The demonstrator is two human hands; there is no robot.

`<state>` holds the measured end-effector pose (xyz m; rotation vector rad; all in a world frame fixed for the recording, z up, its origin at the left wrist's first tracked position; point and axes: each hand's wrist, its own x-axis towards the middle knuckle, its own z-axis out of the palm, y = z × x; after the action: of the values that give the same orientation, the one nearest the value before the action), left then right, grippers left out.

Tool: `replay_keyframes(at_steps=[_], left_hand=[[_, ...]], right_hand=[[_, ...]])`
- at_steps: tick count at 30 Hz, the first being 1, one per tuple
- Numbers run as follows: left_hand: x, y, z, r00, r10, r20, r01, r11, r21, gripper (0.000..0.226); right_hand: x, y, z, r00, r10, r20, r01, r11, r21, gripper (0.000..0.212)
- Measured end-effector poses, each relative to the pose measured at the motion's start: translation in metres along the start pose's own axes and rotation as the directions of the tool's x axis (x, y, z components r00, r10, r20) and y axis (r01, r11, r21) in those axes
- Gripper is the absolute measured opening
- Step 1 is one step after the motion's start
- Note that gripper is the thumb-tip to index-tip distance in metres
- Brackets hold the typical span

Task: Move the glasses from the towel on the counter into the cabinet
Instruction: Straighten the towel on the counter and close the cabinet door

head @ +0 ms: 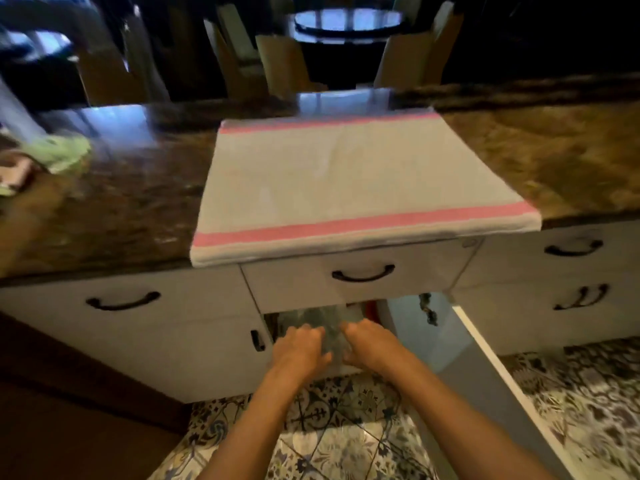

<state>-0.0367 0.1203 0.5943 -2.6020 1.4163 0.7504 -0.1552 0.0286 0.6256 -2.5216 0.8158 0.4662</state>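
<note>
The white towel [353, 181] with pink stripes lies flat on the brown stone counter [131, 188], and nothing stands on it. Below it, the cabinet [394, 317] is open, its white door [481, 362] swung out to the right. Both of my hands reach into the opening. My left hand [299, 351] and my right hand [372, 346] are side by side, fingers curled round blurry clear glasses [322, 323] at the cabinet's front. How many glasses there are cannot be told.
A drawer [360, 275] with a black handle sits right above the opening. More white drawers flank it left and right. A green cloth [59, 154] lies at the counter's far left. Patterned floor tiles [346, 438] lie below my arms. Chairs and a round table stand behind the counter.
</note>
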Motion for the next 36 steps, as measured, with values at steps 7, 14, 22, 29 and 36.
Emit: replay_keyframes(at_steps=[7,14,22,29,36], left_hand=[[-0.055,0.01,-0.149,0.96,0.091,-0.263,-0.108,0.993,-0.048,0.053],[-0.073,0.021,-0.248,0.866,0.134,-0.482,-0.153,0.988,0.001,0.057],[-0.063,0.028,-0.284,0.806,0.144,-0.574,-0.154,0.988,0.032,0.059],[-0.04,0.041,-0.26,0.81,0.195,-0.553,-0.207,0.977,0.042,0.06],[0.002,0.062,-0.2,0.814,0.351,-0.463,-0.34,0.934,0.11,0.074]], right_hand=[[-0.042,-0.037,-0.125,0.972,-0.098,-0.214,0.084,0.994,-0.076,0.056],[-0.057,-0.064,-0.225,0.905,-0.111,-0.411,0.072,0.991,-0.111,0.072],[-0.055,-0.071,-0.265,0.87,-0.087,-0.486,0.043,0.994,-0.101,0.069],[-0.054,-0.042,-0.25,0.884,-0.033,-0.466,0.019,0.999,-0.035,0.068],[-0.071,0.039,-0.18,0.834,0.114,-0.54,0.009,0.975,0.221,0.051]])
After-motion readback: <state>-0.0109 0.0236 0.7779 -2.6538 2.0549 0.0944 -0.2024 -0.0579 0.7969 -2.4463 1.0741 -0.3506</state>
